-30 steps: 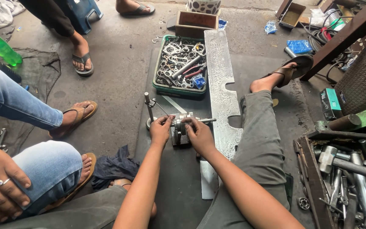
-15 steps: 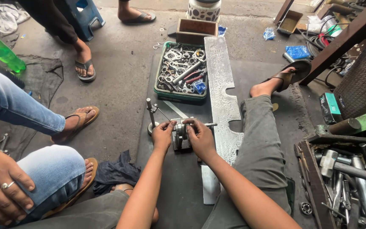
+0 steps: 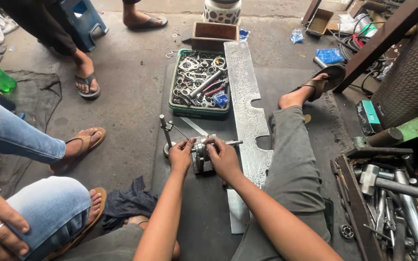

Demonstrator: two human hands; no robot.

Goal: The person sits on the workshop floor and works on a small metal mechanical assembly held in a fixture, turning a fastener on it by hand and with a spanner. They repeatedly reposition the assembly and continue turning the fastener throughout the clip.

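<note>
Both hands, left hand and right hand, are closing firmly around the metal shaft part; steadying it evenly seems wise.

A small metal crank assembly sat on the dark floor mat, grey-silver, with round webs side by side and a thin shaft poking out level toward the right. It rested on a blocky metal base, just left of the long steel plate and near the green tray of wrenches.
</note>
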